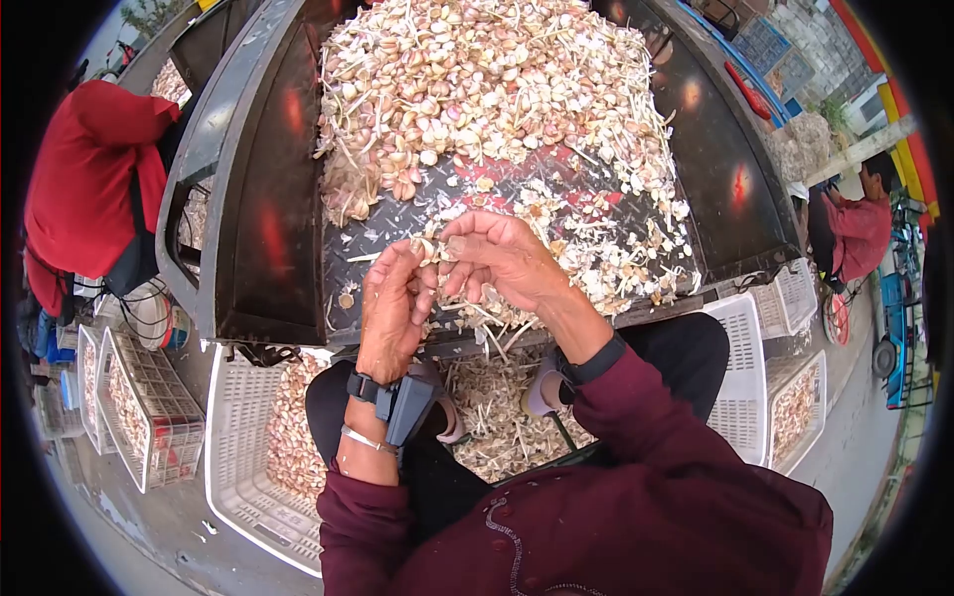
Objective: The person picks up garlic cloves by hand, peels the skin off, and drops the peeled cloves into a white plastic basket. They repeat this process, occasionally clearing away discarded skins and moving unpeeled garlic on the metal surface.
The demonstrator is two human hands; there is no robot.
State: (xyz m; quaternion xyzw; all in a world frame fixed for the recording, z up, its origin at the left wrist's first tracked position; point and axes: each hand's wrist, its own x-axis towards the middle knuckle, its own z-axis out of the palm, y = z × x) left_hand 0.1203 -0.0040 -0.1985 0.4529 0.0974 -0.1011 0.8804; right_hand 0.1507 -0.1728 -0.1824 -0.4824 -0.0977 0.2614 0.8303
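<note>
Over the near edge of a dark truck bed (397, 233), my left hand (391, 308) and my right hand (512, 263) meet with curled fingers. Between their fingertips is a small pale garlic clove (429, 250), partly covered by the fingers. My left thumb and fingers pinch it from the left, and my right fingertips close on its other side. Beyond the hands lies a large heap of loose garlic cloves (487, 79) mixed with dry stalks. White peelings (616, 253) are scattered on the bed around my right hand.
A white crate (238, 447) holding garlic cloves stands at my left, and another white crate (735, 338) at my right. Skins and stalks (507, 407) cover the ground between my feet. People in red sit at left (94, 189) and right (860, 233).
</note>
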